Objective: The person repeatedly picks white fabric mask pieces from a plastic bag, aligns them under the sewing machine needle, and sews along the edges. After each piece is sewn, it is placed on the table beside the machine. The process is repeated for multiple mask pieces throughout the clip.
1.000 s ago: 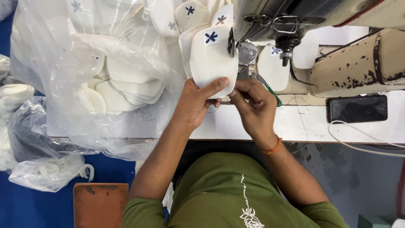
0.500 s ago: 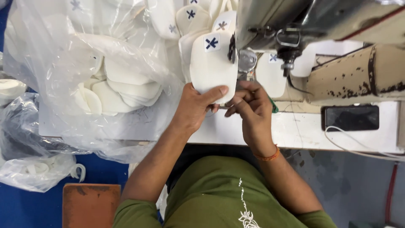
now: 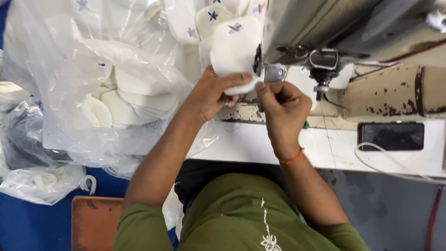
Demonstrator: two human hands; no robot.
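Left hand (image 3: 211, 95) grips the near edge of a white foam pad (image 3: 234, 51), thumb on top, pressing it flat against the sewing machine head (image 3: 325, 32), apparently to keep it steady at the needle. Right hand (image 3: 283, 107), at 3 o'clock of the left, is pinched narrow near the presser foot (image 3: 275, 73); what it pinches is too small to tell. Needle is hidden. More pads sit in a clear plastic bag (image 3: 93, 83) at 9 o'clock. A dark phone (image 3: 392, 135) lies on the worktop (image 3: 334, 148).
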